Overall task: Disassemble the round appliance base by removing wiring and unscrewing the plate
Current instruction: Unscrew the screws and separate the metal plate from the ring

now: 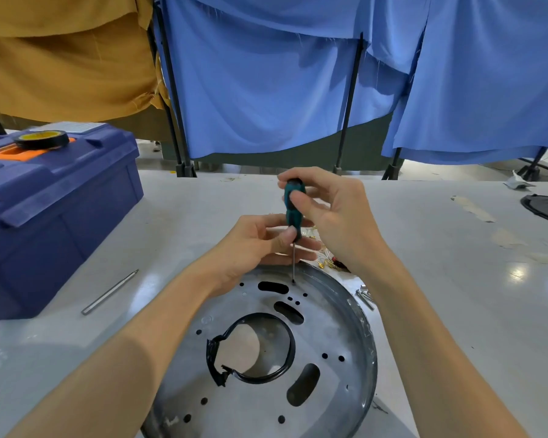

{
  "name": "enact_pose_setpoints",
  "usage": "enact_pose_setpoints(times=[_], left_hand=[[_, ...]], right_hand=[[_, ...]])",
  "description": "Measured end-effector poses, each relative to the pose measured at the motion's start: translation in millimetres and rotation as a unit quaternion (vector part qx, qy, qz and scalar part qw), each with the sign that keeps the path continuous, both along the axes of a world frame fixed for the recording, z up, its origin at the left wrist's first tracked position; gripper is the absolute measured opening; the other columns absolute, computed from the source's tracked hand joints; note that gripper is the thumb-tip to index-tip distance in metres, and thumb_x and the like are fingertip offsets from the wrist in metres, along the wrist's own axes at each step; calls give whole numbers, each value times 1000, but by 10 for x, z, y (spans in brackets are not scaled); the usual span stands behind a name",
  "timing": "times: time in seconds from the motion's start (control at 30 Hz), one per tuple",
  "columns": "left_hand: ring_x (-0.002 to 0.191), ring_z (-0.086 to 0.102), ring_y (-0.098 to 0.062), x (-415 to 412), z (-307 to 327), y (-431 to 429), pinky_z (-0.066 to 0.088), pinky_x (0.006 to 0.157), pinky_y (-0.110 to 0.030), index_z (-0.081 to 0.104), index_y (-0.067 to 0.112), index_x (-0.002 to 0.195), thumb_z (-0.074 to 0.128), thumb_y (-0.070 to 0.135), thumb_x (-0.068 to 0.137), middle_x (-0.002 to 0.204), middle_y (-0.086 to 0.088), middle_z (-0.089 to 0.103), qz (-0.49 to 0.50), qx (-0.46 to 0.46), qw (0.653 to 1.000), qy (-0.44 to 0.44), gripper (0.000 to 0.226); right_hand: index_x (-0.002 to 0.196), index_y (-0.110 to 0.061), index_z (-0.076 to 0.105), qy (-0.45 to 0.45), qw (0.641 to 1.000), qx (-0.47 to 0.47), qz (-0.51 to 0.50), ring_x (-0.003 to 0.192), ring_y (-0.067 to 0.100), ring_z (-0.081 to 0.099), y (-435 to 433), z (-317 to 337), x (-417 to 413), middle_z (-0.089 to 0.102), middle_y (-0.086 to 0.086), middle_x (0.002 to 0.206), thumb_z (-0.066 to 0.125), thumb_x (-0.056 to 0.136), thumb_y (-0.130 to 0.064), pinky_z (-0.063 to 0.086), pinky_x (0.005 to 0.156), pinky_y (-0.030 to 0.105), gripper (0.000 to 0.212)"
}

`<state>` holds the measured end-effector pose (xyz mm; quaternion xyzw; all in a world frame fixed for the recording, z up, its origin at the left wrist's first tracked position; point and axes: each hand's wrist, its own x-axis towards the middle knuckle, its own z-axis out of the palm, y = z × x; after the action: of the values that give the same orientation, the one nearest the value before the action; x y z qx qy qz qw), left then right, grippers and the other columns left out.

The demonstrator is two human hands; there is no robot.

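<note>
Two hands are holding a screwdriver (293,213) upright over the far edge of a round metal plate (329,327).

The plate is lying flat on the white table (456,311), nearest the viewer, with a black ring (291,343) sitting round its centre hole. The screwdriver tip is touching the plate at its 12 o'clock edge, directly below both hands. The right hand (332,216) is curling its fingers round the top of the teal handle. The left hand (257,245) is pinching the handle's lower end just above the shaft. Wires (328,263) are lying at 1 o'clock beside the rim, and loose screws (365,297) at 2 o'clock. A metal rod (109,292) is resting at 9 o'clock, and a blue toolbox (54,216) carrying a tape roll (41,139) is standing at 10 o'clock.
</note>
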<state>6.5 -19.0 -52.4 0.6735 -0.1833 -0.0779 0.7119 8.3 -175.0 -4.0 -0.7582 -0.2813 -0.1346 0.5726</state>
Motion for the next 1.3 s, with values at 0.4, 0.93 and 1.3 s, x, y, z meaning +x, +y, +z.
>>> enact_pose_setpoints(times=[0.4, 0.93, 1.3], left_hand=[[97, 71, -26, 3, 13, -17, 56, 80, -26, 70, 32, 105, 59, 20, 92, 102, -6, 75, -11, 17, 1000, -12, 20], [105, 68, -27, -2, 31, 16, 54, 92, -36, 60, 18, 121, 53, 20, 97, 110, -8, 72, -25, 40, 999, 3, 26], [92, 72, -27, -13, 41, -35, 59, 79, -32, 63, 7, 110, 53, 4, 95, 95, -10, 75, 51, 38, 998, -11, 18]], right_hand=[[107, -29, 64, -22, 999, -49, -10, 95, 10, 58, 34, -23, -13, 59, -1, 107, 75, 80, -31, 55, 78, 25, 29], [112, -19, 66, 13, 1000, 14, 5, 95, 12, 66, -8, -1, 19, 67, 1, 107, 58, 91, -1, 55, 79, 19, 29], [114, -24, 64, 1, 1000, -20, -8, 99, 13, 63, 1, -8, 11, 67, 0, 106, 61, 91, -8, 56, 83, 25, 28]])
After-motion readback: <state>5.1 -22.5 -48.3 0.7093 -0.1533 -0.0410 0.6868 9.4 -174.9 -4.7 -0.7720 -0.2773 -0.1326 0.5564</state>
